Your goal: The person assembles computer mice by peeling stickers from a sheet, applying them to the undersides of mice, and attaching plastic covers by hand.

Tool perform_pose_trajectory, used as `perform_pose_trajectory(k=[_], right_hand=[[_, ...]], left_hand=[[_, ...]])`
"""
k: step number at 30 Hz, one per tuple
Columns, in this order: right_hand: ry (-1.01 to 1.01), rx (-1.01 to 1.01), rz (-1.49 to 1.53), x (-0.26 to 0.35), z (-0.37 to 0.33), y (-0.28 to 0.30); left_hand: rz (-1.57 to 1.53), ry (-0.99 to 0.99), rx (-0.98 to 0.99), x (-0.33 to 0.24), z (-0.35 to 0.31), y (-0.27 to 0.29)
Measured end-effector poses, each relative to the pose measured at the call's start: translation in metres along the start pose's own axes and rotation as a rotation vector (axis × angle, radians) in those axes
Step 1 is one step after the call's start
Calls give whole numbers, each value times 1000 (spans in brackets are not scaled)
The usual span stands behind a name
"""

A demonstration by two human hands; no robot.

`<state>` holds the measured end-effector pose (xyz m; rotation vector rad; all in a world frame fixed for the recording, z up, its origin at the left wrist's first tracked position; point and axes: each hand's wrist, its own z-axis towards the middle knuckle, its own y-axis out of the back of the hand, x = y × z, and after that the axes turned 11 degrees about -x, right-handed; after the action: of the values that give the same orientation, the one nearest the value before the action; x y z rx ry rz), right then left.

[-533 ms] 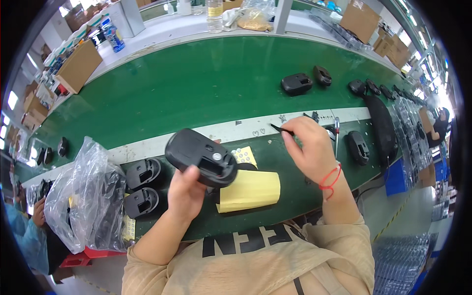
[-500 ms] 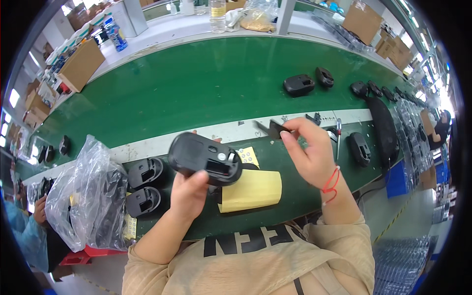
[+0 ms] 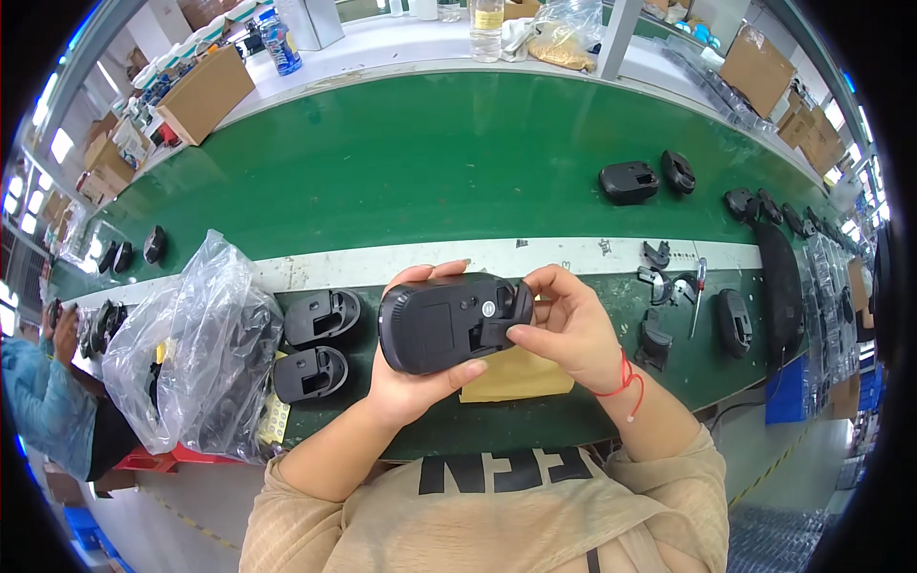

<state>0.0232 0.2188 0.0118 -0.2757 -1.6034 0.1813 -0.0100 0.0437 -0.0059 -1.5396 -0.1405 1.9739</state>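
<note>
A black computer mouse [image 3: 423, 327] lies underside up in my left hand [image 3: 409, 390], whose fingers and thumb close round its left part. The battery opening on its right half is partly covered. There, my right hand [image 3: 569, 323] pinches a thin black cover [image 3: 501, 330] between thumb and fingers, held against the mouse's right end. Whether the cover is seated cannot be made out. Beneath my hands a yellow pad or sheet [image 3: 518, 378] lies on the green bench. Two more black mice, an upper one [image 3: 321, 316] and a lower one [image 3: 309, 373], rest with openings showing, left of my left hand.
Clear plastic bags [image 3: 191, 358] bulge at the left. To the right lie black plastic parts [image 3: 655, 339], a screwdriver [image 3: 698, 296], another mouse [image 3: 734, 323] and a long black case [image 3: 778, 286]. More mice [image 3: 629, 181] sit on the green belt [image 3: 420, 162] beyond the pale rail. A person in blue [image 3: 48, 401] works far left.
My right hand has brought the black cover left and down onto the mouse's right end. My left hand has turned the mouse more level. The whole view has shifted slightly.
</note>
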Motion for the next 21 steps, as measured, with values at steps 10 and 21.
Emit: perform_pose_trajectory(k=[10,21], right_hand=[[-186,272,32,11,8,-3],[-79,150,-104,-8,-2,-10]], left_hand=[[78,231,28,-20,6,4],[157,173,116,-22,-2,0]])
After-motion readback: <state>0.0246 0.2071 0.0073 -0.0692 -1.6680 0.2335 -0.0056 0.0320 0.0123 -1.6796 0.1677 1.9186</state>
